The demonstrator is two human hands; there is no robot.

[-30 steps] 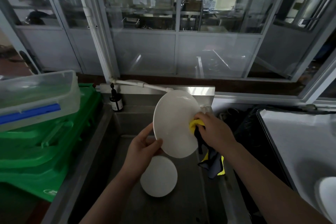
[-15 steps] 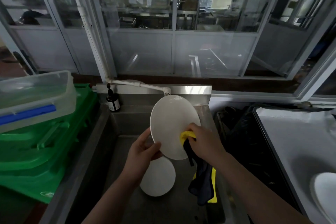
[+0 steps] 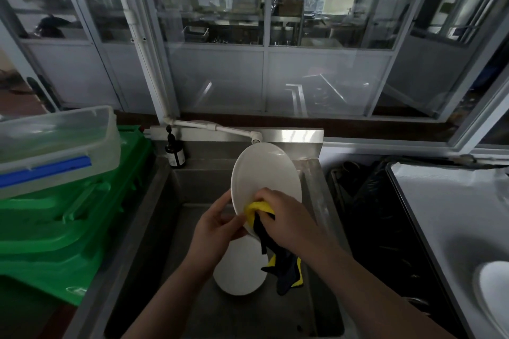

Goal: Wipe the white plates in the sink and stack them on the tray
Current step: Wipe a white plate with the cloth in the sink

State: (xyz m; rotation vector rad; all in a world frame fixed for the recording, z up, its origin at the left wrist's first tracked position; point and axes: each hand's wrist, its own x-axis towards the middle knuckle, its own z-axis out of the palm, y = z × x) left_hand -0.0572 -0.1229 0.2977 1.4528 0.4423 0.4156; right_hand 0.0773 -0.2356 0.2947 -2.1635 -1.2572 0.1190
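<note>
Over the steel sink (image 3: 154, 217) I hold a white plate (image 3: 265, 173) nearly upright. My left hand (image 3: 217, 231) grips its lower left rim, thumb on the face. My right hand (image 3: 286, 217) holds a yellow and dark blue cloth (image 3: 259, 208) against the plate's lower part, and the rest of the cloth hangs down below my wrist. A second white plate (image 3: 239, 270) lies flat on the sink bottom, partly hidden by my left hand and the cloth. On the grey tray (image 3: 446, 215) at the right, another white plate (image 3: 495, 289) shows at the frame's edge.
A white tap spout (image 3: 234, 131) ends just above the held plate. A dark bottle (image 3: 175, 153) stands at the sink's back left corner. Green crates (image 3: 63, 234) with a clear lidded box (image 3: 55, 148) on top stand at the left. A black rack (image 3: 371, 217) lies between sink and tray.
My right hand has slid the cloth from the plate's right edge down and left to its lower part. The plate has turned a little more edge-on. My left hand keeps its hold.
</note>
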